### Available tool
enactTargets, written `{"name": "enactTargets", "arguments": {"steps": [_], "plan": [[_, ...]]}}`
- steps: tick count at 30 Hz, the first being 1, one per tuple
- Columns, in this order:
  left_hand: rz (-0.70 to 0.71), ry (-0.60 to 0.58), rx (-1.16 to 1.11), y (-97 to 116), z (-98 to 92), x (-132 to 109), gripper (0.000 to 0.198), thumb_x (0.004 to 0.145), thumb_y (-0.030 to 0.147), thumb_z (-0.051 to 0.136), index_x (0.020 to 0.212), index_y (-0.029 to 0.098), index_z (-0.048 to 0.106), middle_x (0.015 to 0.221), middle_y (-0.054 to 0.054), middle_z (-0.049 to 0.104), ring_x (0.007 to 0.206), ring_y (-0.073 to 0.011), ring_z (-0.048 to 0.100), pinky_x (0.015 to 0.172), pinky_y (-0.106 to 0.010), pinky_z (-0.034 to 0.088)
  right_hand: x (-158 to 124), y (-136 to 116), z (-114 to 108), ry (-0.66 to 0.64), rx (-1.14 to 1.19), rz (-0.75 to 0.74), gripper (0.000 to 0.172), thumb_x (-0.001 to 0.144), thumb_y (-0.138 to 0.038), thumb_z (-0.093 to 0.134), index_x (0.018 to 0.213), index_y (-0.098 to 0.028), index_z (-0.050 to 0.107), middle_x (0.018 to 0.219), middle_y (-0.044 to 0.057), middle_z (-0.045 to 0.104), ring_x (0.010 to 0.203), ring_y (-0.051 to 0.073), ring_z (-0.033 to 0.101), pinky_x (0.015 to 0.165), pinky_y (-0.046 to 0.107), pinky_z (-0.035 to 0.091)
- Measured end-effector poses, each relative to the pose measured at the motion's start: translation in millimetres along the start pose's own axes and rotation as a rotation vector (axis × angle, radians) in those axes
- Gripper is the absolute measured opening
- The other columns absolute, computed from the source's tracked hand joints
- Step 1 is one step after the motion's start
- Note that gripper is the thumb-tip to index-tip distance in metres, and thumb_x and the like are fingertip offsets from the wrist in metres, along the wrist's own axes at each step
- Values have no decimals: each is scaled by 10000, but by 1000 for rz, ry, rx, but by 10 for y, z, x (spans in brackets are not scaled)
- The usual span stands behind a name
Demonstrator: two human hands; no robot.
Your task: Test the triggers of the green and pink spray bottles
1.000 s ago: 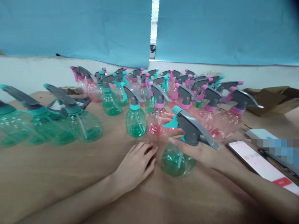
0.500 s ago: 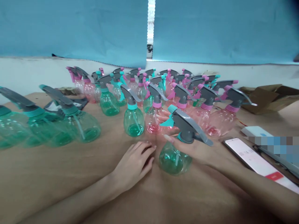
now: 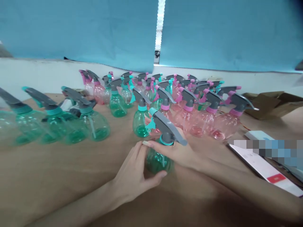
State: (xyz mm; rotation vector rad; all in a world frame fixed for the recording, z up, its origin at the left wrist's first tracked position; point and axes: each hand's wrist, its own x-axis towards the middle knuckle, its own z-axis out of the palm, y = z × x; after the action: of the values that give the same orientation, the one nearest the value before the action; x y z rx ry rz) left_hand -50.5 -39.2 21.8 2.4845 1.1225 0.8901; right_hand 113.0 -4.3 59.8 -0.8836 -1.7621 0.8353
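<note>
A green see-through spray bottle point(image 3: 159, 160) with a grey trigger head and turquoise nozzle stands close in front of me, a little tilted. My right hand point(image 3: 181, 151) is wrapped round its neck from the right, thumb across the front and fingers mostly hidden behind. From the left, my left hand point(image 3: 134, 171) cups the bottle's body, with its thumb along the lower front. Just behind the hands stand another green spray bottle point(image 3: 140, 124) and a pink spray bottle point(image 3: 184, 118).
Several green spray bottles point(image 3: 94, 127) form a row at left. Many pink and green ones crowd the back. To the right lie a phone point(image 3: 255, 160), a white box point(image 3: 258, 135) and an open cardboard box point(image 3: 274, 102). Blue curtains point(image 3: 82, 31) hang behind the table point(image 3: 71, 176).
The held green bottle has moved left, toward my left hand. My left hand has opened from lying on the table and closed round the bottle's body. The view has shifted slightly.
</note>
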Motion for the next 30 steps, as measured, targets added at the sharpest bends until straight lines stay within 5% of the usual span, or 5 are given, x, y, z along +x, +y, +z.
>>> {"name": "enactTargets", "arguments": {"steps": [7,14,18,22,30], "plan": [[-175,105,80,-27,-262,-353,612,829,374,621,1330,235,298,1219,-104,521,1126,-307,510,917,-476,442,128,-160,481,-124,33,-83,531,725,-433,688,1178,-201,538,740,-44,571,594,108,520,556,251,469],[-184,163,327,-196,-624,-556,512,855,460,583,1283,256,388,1162,-87,550,1087,-321,522,890,-483,447,289,-290,510,-288,-230,-248,737,651,-542,737,1250,-191,491,1240,83,561,1110,225,545,924,366,451],[-204,257,473,-367,-798,-507,555,861,548,534,1279,200,424,1111,-106,555,1057,-331,524,882,-484,445,317,-259,312,-177,-413,-170,430,783,-524,633,1082,-215,615,1012,46,676,851,191,632,683,318,503],[-286,187,682,-483,-899,-331,563,862,577,525,1218,142,501,1029,-124,561,1024,-346,506,881,-484,429,347,-120,111,27,-615,-93,264,848,-440,581,930,-200,654,795,28,696,569,145,582,597,310,465],[-308,74,798,-603,-880,27,666,829,590,583,1251,83,495,947,-146,616,990,-353,562,827,-446,449,382,148,36,120,-802,-30,519,814,-530,574,1161,-144,559,1090,135,676,751,247,651,735,419,486]]}}
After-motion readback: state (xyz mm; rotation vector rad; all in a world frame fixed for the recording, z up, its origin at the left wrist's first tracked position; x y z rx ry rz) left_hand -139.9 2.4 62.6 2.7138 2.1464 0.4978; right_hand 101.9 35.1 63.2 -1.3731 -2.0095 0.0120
